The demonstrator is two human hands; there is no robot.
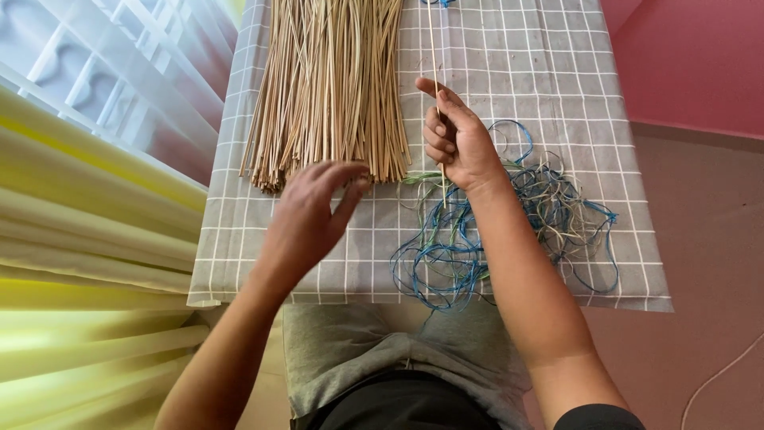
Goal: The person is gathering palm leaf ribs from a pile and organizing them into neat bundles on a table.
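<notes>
We see no box or bowl here; the nearest thing to a holder is the grey checked cloth (557,72) over the table, and everything lies loose on it. On its far left part rests a thick bundle of pale straw-coloured reeds (330,87), their cut ends fanned toward us. Our left hand (310,215) hovers just at those ends, fingers loosely curled and parted, gripping nothing that we can make out. Our right hand (458,143) is closed around a single thin reed (432,48), thumb pressed along it; this reed is straight, slender and the same pale tan as the bundle, running up from the fist toward the far edge of the table. Beneath the right wrist and forearm sprawls a loose tangle of blue and greenish cord (549,215), looping toward the near edge of the cloth.
</notes>
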